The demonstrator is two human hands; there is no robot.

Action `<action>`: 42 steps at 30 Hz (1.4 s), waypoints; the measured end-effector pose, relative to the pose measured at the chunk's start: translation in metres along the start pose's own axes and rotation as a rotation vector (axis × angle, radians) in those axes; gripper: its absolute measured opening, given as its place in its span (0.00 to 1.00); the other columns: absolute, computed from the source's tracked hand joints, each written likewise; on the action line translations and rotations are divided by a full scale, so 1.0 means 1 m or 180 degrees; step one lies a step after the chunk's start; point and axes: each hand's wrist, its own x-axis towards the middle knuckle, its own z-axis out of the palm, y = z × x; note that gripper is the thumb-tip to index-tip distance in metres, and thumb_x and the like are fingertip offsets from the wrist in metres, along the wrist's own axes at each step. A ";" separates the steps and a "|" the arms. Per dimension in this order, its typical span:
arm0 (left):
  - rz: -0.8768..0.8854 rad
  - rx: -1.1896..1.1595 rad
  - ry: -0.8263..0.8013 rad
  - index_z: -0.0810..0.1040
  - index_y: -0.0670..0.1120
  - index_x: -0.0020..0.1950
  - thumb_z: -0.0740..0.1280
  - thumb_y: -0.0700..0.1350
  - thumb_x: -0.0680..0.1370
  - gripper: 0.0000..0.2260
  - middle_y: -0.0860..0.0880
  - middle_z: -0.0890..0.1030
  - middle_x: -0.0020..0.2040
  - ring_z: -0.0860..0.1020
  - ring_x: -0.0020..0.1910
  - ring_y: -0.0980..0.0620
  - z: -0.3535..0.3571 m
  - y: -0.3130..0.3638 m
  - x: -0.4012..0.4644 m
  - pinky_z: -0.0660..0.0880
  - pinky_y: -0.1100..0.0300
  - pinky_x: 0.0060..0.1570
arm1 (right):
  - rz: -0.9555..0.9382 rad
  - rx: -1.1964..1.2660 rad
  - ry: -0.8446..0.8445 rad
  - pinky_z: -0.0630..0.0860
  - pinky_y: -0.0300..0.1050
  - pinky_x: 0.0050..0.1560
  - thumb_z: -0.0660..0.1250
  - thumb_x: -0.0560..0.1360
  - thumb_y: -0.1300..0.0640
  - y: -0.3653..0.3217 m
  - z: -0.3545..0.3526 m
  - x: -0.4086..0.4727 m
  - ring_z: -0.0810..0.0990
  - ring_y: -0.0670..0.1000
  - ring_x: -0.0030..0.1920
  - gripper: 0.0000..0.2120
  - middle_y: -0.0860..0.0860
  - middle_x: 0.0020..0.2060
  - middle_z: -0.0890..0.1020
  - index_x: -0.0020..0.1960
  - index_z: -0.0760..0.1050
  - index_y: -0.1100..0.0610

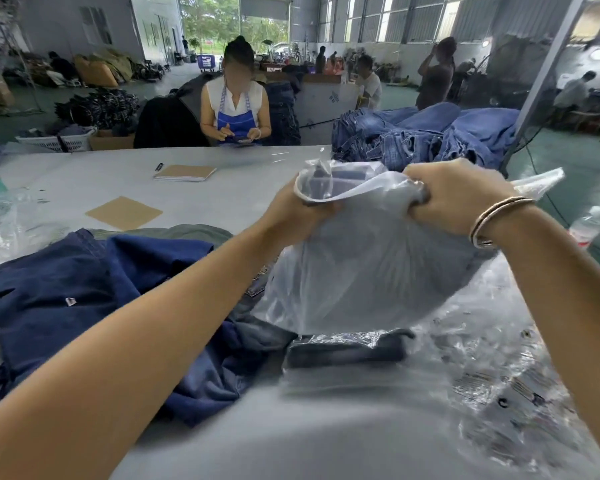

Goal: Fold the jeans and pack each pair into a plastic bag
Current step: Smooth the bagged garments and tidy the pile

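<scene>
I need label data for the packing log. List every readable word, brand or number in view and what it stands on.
No text can be read.
Small white tag on the dark navy jeans: too small.
Red label on the clear plastic water bottle: blurred.
Dark marks on the white board behind: illegible.

We look from a single head-worn wide-angle camera, facing forward and down across the grey table (94,181). Both forearms run in from the bottom corners, so the left hand (291,213) and right hand (461,199) sit close, at centre frame. The warehouse floor and a seated person (235,98) fill the upper frame (straight lines bow near the edges).
</scene>
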 end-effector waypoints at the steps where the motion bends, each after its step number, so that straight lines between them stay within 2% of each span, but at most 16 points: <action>1: 0.0084 0.0067 0.0217 0.80 0.44 0.55 0.72 0.35 0.73 0.12 0.52 0.82 0.46 0.80 0.41 0.63 0.005 0.000 0.014 0.78 0.67 0.43 | 0.0028 -0.0060 0.0461 0.68 0.48 0.38 0.63 0.70 0.51 0.007 0.004 0.004 0.75 0.59 0.37 0.04 0.52 0.35 0.76 0.41 0.69 0.51; 4: 0.0392 0.0515 0.0513 0.77 0.48 0.49 0.69 0.34 0.75 0.10 0.57 0.79 0.42 0.78 0.36 0.69 0.016 -0.021 0.041 0.72 0.75 0.38 | 0.0027 -0.0043 0.1285 0.69 0.52 0.47 0.66 0.70 0.56 0.021 0.043 0.006 0.80 0.59 0.42 0.08 0.54 0.40 0.81 0.49 0.77 0.51; 6: 0.0620 0.1273 0.0471 0.80 0.42 0.54 0.68 0.35 0.75 0.09 0.51 0.80 0.47 0.78 0.44 0.63 0.024 -0.055 0.045 0.75 0.66 0.47 | 0.0185 -0.0059 0.1301 0.68 0.53 0.50 0.65 0.70 0.58 0.032 0.089 -0.002 0.79 0.59 0.42 0.11 0.54 0.41 0.81 0.51 0.79 0.51; 10: -0.0165 0.2772 -0.0481 0.78 0.53 0.64 0.69 0.38 0.74 0.20 0.50 0.77 0.59 0.74 0.55 0.51 0.043 -0.152 0.011 0.73 0.54 0.58 | 0.0568 -0.0598 -0.0620 0.58 0.65 0.68 0.60 0.76 0.59 0.052 0.200 -0.047 0.76 0.56 0.58 0.23 0.51 0.55 0.79 0.69 0.68 0.42; 13: -0.0395 0.4035 -0.1497 0.75 0.58 0.66 0.61 0.39 0.76 0.22 0.53 0.76 0.64 0.75 0.61 0.49 0.059 -0.210 -0.034 0.59 0.51 0.70 | 0.0749 -0.0135 -0.2218 0.53 0.73 0.68 0.54 0.80 0.60 0.058 0.264 -0.088 0.57 0.56 0.74 0.28 0.50 0.74 0.62 0.73 0.56 0.35; 16: -0.0349 0.4285 -0.1544 0.71 0.56 0.70 0.59 0.40 0.76 0.24 0.51 0.72 0.69 0.71 0.65 0.48 0.061 -0.234 -0.059 0.39 0.45 0.74 | 0.0957 0.0403 -0.2277 0.50 0.74 0.69 0.53 0.82 0.58 0.050 0.291 -0.104 0.44 0.56 0.77 0.28 0.46 0.77 0.50 0.75 0.52 0.35; 19: -0.0071 0.4541 -0.1589 0.74 0.54 0.68 0.62 0.42 0.72 0.23 0.48 0.76 0.64 0.74 0.62 0.47 0.047 -0.235 -0.069 0.47 0.47 0.74 | 0.0684 0.0409 -0.2114 0.48 0.73 0.69 0.52 0.81 0.57 0.039 0.294 -0.104 0.43 0.56 0.77 0.28 0.47 0.78 0.49 0.75 0.49 0.35; 22: 0.0574 0.4794 -0.1572 0.84 0.55 0.49 0.70 0.47 0.61 0.17 0.54 0.81 0.44 0.79 0.44 0.52 0.037 -0.212 -0.073 0.66 0.55 0.58 | 0.0447 0.0389 -0.2080 0.45 0.71 0.70 0.52 0.81 0.56 0.034 0.287 -0.106 0.44 0.54 0.77 0.28 0.47 0.78 0.49 0.75 0.49 0.35; 24: 0.0564 0.4647 -0.1892 0.83 0.53 0.52 0.64 0.50 0.70 0.14 0.53 0.79 0.48 0.76 0.50 0.49 0.029 -0.207 -0.074 0.67 0.55 0.53 | 0.0269 0.0261 -0.2091 0.44 0.69 0.72 0.52 0.81 0.53 0.036 0.277 -0.105 0.48 0.52 0.77 0.26 0.46 0.77 0.52 0.74 0.50 0.34; 27: 0.0029 0.4408 -0.2372 0.82 0.50 0.50 0.53 0.66 0.75 0.26 0.53 0.78 0.50 0.71 0.53 0.49 0.018 -0.190 -0.059 0.65 0.53 0.51 | -0.0119 0.0042 -0.2245 0.38 0.70 0.70 0.49 0.78 0.38 0.042 0.257 -0.100 0.58 0.50 0.74 0.23 0.44 0.75 0.61 0.73 0.52 0.31; 30: -0.1245 0.3790 -0.2886 0.82 0.53 0.50 0.51 0.82 0.61 0.40 0.55 0.81 0.49 0.76 0.51 0.52 0.012 -0.173 -0.035 0.70 0.54 0.50 | -0.0228 0.0343 -0.2273 0.35 0.68 0.68 0.34 0.63 0.19 0.046 0.236 -0.081 0.67 0.48 0.69 0.41 0.41 0.68 0.72 0.69 0.60 0.31; 32: -0.1116 0.3438 -0.2311 0.78 0.51 0.39 0.46 0.83 0.62 0.39 0.52 0.79 0.43 0.77 0.43 0.53 0.027 -0.171 -0.024 0.75 0.59 0.43 | 0.0083 0.0698 -0.1589 0.49 0.61 0.72 0.30 0.59 0.18 0.054 0.239 -0.059 0.70 0.47 0.67 0.49 0.43 0.65 0.75 0.67 0.68 0.36; 35: -0.0404 0.3198 -0.0772 0.76 0.52 0.55 0.50 0.74 0.72 0.31 0.49 0.72 0.60 0.73 0.60 0.49 0.069 -0.187 -0.015 0.75 0.53 0.55 | 0.0646 0.0526 -0.1303 0.51 0.66 0.72 0.42 0.67 0.21 0.054 0.264 -0.039 0.52 0.53 0.76 0.40 0.50 0.76 0.55 0.74 0.54 0.37; 37: -0.0741 0.3022 -0.0795 0.63 0.55 0.74 0.56 0.73 0.71 0.36 0.46 0.54 0.78 0.54 0.76 0.45 0.097 -0.212 -0.026 0.60 0.46 0.71 | 0.0839 0.0327 -0.1885 0.41 0.74 0.68 0.45 0.68 0.23 0.043 0.297 -0.048 0.37 0.54 0.76 0.37 0.47 0.76 0.37 0.73 0.40 0.32; 39: -0.1235 0.3057 -0.0983 0.48 0.60 0.78 0.52 0.78 0.66 0.45 0.48 0.34 0.77 0.35 0.76 0.48 0.113 -0.241 -0.045 0.42 0.42 0.73 | 0.0916 0.0161 -0.2163 0.38 0.77 0.65 0.36 0.63 0.21 0.033 0.323 -0.067 0.34 0.54 0.76 0.39 0.47 0.76 0.34 0.71 0.34 0.31; 42: -0.1320 0.3113 -0.0825 0.45 0.61 0.78 0.43 0.82 0.62 0.48 0.50 0.29 0.74 0.30 0.74 0.52 0.114 -0.270 -0.061 0.41 0.44 0.73 | 0.0908 -0.0045 -0.2132 0.39 0.76 0.64 0.34 0.63 0.21 0.034 0.341 -0.075 0.37 0.55 0.76 0.38 0.48 0.76 0.36 0.70 0.32 0.31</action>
